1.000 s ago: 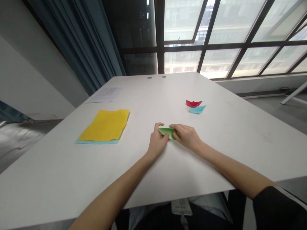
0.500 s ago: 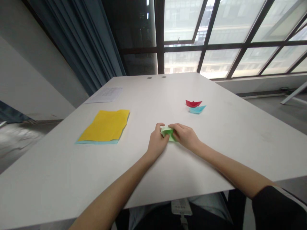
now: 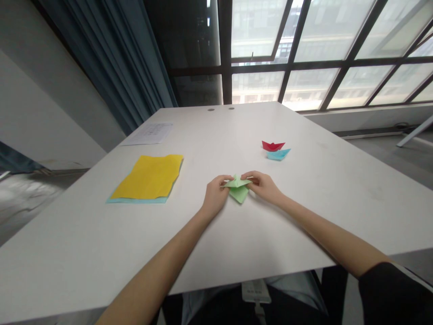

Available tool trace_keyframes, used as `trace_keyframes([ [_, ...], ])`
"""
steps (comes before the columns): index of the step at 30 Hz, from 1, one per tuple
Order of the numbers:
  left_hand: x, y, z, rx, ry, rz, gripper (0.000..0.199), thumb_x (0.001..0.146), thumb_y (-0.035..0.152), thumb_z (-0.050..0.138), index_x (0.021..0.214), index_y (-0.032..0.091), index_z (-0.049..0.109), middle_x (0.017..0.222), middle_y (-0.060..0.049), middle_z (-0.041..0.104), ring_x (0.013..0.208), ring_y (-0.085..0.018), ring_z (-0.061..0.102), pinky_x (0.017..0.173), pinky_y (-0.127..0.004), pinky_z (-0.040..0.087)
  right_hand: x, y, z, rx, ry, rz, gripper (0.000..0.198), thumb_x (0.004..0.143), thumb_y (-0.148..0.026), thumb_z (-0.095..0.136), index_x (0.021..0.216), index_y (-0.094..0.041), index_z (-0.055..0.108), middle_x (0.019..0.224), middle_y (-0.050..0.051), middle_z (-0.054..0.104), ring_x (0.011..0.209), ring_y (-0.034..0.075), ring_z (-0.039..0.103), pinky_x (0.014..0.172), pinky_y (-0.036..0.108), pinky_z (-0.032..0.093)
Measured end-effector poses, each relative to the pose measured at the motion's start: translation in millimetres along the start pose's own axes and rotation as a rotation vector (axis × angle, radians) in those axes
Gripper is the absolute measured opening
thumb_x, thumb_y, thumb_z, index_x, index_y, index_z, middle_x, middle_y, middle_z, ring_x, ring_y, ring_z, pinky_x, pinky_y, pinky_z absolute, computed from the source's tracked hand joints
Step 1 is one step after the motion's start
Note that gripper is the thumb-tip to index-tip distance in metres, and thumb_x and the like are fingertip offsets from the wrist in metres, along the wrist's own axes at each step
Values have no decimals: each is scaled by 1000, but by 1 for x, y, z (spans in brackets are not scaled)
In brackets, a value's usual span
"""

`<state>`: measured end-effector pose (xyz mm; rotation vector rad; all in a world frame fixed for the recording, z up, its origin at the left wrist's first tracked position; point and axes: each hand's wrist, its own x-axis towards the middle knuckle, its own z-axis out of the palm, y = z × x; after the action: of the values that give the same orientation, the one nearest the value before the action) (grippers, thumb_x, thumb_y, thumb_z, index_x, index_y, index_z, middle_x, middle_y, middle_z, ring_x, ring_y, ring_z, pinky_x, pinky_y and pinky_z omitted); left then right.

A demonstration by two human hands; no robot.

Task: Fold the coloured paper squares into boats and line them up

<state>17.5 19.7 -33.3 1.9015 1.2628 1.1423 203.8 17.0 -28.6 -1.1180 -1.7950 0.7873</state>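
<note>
A light green folded paper point(image 3: 239, 193) is held between my two hands, close above the white table. Its upper part spreads sideways into two points with a small peak in the middle, and a pointed flap hangs toward me. My left hand point(image 3: 215, 193) pinches the left point between thumb and fingers. On the other side, my right hand point(image 3: 265, 187) pinches the right point. Beyond my right hand lie a red paper boat point(image 3: 272, 146) and a light blue paper boat point(image 3: 278, 155), the blue one nearer to me.
A stack of paper sheets, yellow point(image 3: 149, 177) on top and light blue beneath, lies on the left of the white table point(image 3: 216, 253). Behind it is a printed white sheet point(image 3: 149, 134). A curtain point(image 3: 118, 58) and windows stand beyond the table.
Both hands have moved slightly apart along the green paper. It has spread from a partly covered, cupped shape into two side points with a flap facing me.
</note>
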Motion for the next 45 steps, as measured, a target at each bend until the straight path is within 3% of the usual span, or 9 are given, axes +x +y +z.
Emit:
trace_keyframes([
  [4,4,-9,-6,111,-43,111,36,68,0,45,93,18,64,98,-4,66,89,-15,60,79,-29,49,0,8,-6,-75,-101,-118,22,76,-16,53,96,-19,61,99,5,66,94,17,61,87,34,47],
  [7,6,-14,-13,257,-188,239,29,75,7,47,97,17,65,105,-7,64,98,-17,58,87,-33,46,1,12,-13,-270,-190,-230,23,79,-16,50,99,-20,61,102,6,65,95,17,60,88,36,45],
  [10,7,-18,-20,392,-341,356,26,79,21,53,103,18,64,110,-9,62,103,-20,55,92,-37,43,2,15,-18,-426,-259,-327,21,82,-20,50,99,-20,62,105,8,64,99,19,58,89,38,43],
  [14,5,-17,-25,519,-399,436,41,79,43,54,112,19,60,119,-12,57,113,-26,48,97,-45,37,1,16,-22,-533,-314,-386,25,80,-32,56,101,-21,63,107,9,62,102,22,55,90,41,40],
  [17,4,-15,-24,550,-381,426,35,87,38,43,109,19,61,119,-12,57,113,-23,48,97,-44,37,0,14,-22,-550,-324,-374,27,84,-36,50,103,-20,63,106,9,62,100,21,54,90,39,40],
  [23,4,-14,-18,598,-375,410,35,84,31,47,115,16,56,120,-11,57,116,-23,45,99,-41,35,0,14,-17,-578,-267,-361,23,83,-26,51,101,-18,64,98,9,62,95,21,53,87,38,41],
  [32,-3,-3,-9,715,-543,232,49,91,28,26,138,17,26,144,-10,29,134,-24,22,104,-49,23,1,10,-13,-571,-302,-405,23,85,-19,45,102,-19,61,98,7,66,96,19,56,87,37,40],
  [45,-5,1,-4,792,-571,183,52,90,32,22,140,17,20,147,-9,19,135,-25,15,104,-54,19,1,7,-11,-615,-290,-330,18,83,-25,51,96,-19,62,91,7,66,94,20,56,86,37,39],
])
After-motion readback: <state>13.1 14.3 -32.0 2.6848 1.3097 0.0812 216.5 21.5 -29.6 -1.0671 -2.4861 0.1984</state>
